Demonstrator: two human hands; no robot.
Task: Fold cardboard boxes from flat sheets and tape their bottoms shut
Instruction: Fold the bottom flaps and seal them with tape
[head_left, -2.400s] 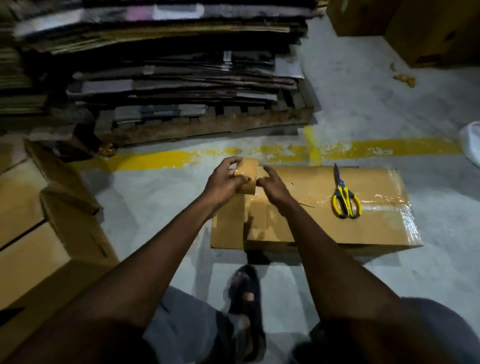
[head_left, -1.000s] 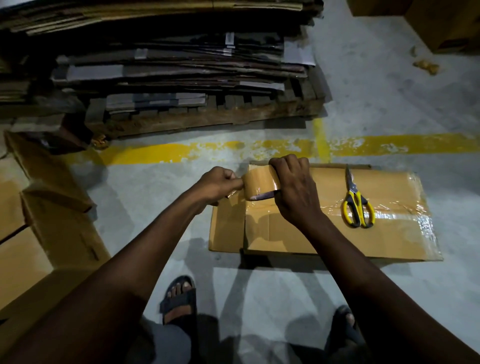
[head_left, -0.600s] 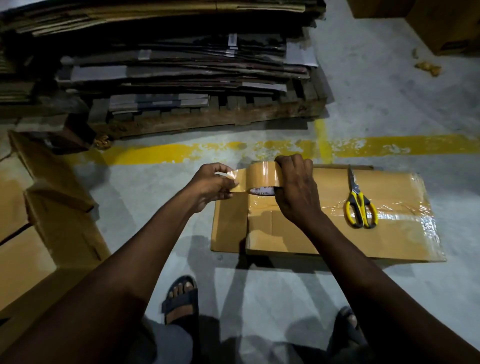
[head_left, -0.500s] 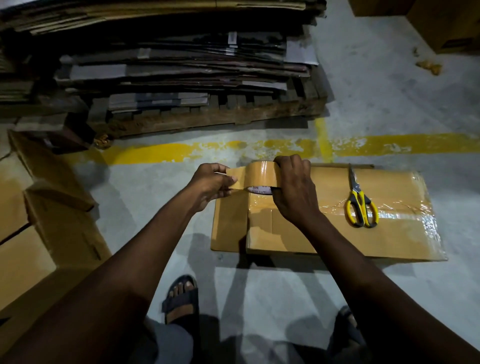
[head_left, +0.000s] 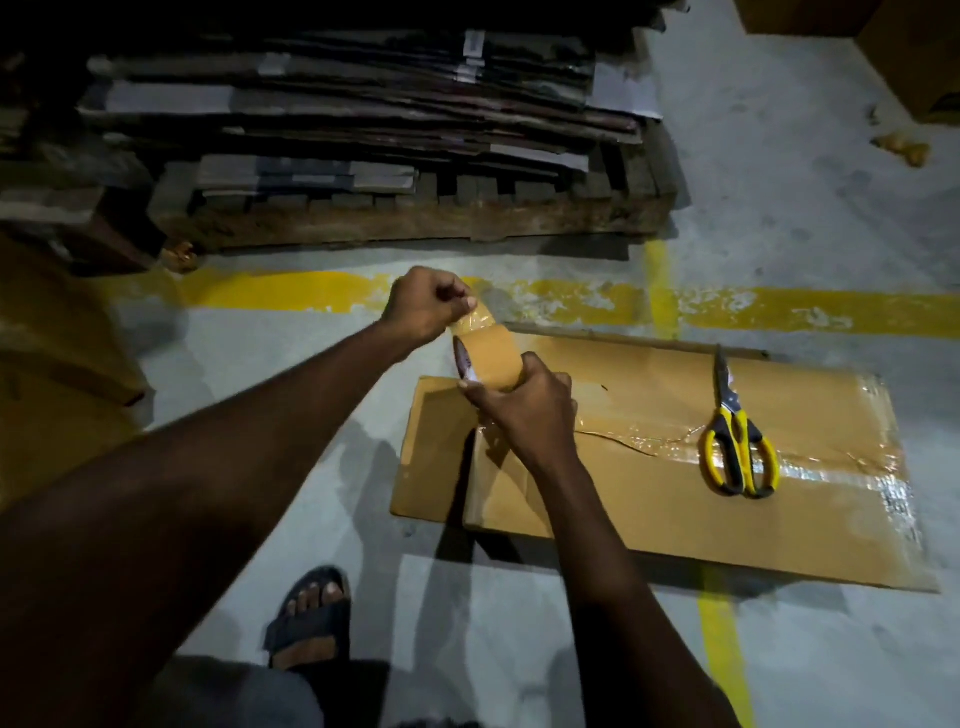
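A roll of brown tape (head_left: 491, 361) is held just above the left end of a cardboard box (head_left: 649, 499) lying on the concrete floor (head_left: 779, 156), the fingers of the right hand (head_left: 524, 415) curled round it while the left hand (head_left: 423, 306) pinches the free end. Yellow-handled scissors (head_left: 737, 441) rest on the box's taped seam.

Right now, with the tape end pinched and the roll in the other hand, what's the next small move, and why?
Probably draw the left hand farther from the tape roll to lengthen the strip. It pinches only a short free end, while the right hand grips the roll above the box; that is too little tape to lay down. The scissors can wait.
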